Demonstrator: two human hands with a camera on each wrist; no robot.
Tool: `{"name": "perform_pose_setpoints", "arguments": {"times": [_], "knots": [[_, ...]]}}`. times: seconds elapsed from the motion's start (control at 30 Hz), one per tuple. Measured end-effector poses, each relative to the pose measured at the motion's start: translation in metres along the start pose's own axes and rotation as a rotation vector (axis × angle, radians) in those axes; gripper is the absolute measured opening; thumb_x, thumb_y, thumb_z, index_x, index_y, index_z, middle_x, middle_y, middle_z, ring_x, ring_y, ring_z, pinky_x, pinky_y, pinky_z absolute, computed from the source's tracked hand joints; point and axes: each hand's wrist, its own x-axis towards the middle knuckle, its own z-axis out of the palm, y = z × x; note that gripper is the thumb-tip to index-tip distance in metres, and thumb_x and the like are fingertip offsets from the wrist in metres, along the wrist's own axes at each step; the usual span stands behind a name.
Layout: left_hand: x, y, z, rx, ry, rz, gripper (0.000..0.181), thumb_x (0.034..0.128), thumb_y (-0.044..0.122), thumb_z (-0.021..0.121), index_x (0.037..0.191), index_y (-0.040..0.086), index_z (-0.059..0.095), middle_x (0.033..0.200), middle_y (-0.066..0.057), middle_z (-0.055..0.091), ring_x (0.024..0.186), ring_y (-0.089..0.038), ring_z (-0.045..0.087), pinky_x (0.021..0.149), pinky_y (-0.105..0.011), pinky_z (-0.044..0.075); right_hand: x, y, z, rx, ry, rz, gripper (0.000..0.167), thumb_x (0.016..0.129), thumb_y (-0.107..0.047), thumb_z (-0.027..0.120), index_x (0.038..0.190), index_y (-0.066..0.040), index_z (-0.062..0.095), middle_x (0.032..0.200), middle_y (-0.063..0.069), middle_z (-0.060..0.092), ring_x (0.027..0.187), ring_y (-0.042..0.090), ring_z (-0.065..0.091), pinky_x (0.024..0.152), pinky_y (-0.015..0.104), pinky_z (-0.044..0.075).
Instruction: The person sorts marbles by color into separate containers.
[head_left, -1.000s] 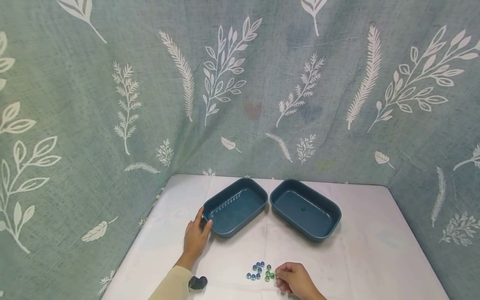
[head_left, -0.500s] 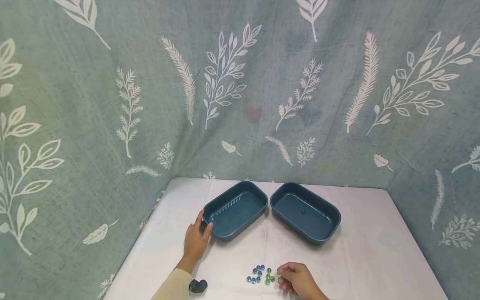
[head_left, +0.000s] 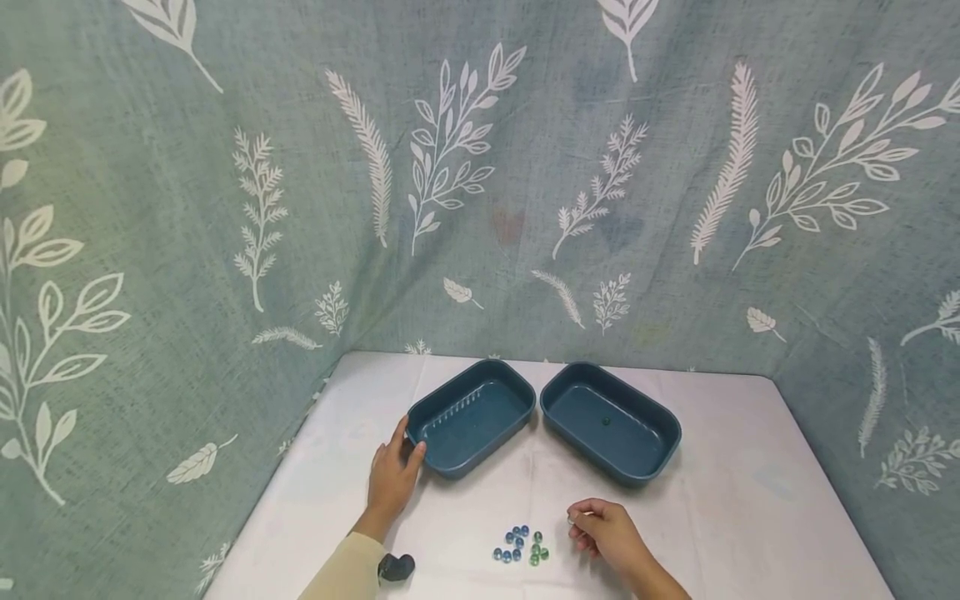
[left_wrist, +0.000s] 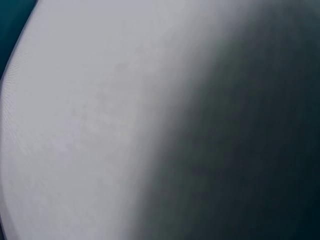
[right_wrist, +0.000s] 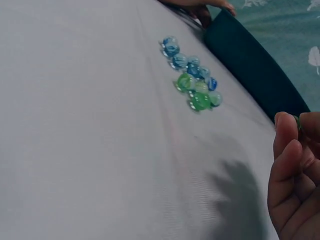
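The right hand (head_left: 609,533) is above the table, right of the loose marbles, pinching a green marble (right_wrist: 298,121) between thumb and finger; the marble is mostly covered by the fingertips. On the cloth lie several blue marbles (head_left: 517,555) and, beside them, several green marbles (head_left: 536,549). The left hand (head_left: 393,479) rests on the near left end of the left blue tray (head_left: 467,463), thumb and fingers spread at its rim. Inside the right blue tray (head_left: 633,478) sits one dark green marble (head_left: 606,422). The left wrist view shows mostly blurred cloth and a dark area.
A black object (head_left: 397,567) lies by the left sleeve (head_left: 345,570). The white-covered table (head_left: 750,500) is bordered by green leaf-patterned fabric (head_left: 510,250) at the back and both sides. The two trays stand angled, their far ends close together.
My right hand has moved right and slightly away from the marble group, carrying the pinched marble. The left hand stays at the left tray.
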Motion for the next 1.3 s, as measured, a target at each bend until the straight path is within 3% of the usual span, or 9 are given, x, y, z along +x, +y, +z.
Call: {"name": "perform_pose_setpoints", "arguments": {"times": [0.43, 0.83, 1.3], "knots": [[0.003, -0.001, -0.004, 0.012, -0.006, -0.019, 0.066, 0.0991, 0.052, 0.047, 0.155, 0.024, 0.026, 0.148, -0.013, 0.043, 0.131, -0.037, 0.044, 0.115, -0.05, 0.012, 0.011, -0.026, -0.018, -0.001, 0.059, -0.063, 0.029, 0.096, -0.018, 0.062, 0.108, 0.009, 0.062, 0.077, 0.008, 0.066, 0.064, 0.018, 0.061, 0.054, 0.027, 0.048], [0.004, -0.001, -0.004, 0.017, -0.018, -0.02, 0.067, 0.0986, 0.054, 0.046, 0.155, 0.026, 0.025, 0.149, -0.012, 0.042, 0.131, -0.036, 0.044, 0.115, -0.049, 0.012, 0.021, -0.052, -0.044, 0.087, 0.126, -0.081, 0.02, 0.097, -0.011, 0.06, 0.107, 0.006, 0.065, 0.079, 0.01, 0.067, 0.064, 0.017, 0.061, 0.055, 0.026, 0.049], [-0.001, 0.002, -0.004, -0.001, -0.011, 0.001, 0.066, 0.0987, 0.05, 0.05, 0.154, 0.022, 0.028, 0.146, -0.015, 0.045, 0.129, -0.038, 0.046, 0.114, -0.05, 0.014, 0.042, -0.06, -0.082, 0.093, 0.178, -0.091, 0.03, 0.1, -0.014, 0.056, 0.119, 0.009, 0.059, 0.084, 0.009, 0.066, 0.069, 0.017, 0.062, 0.06, 0.027, 0.051]]}}
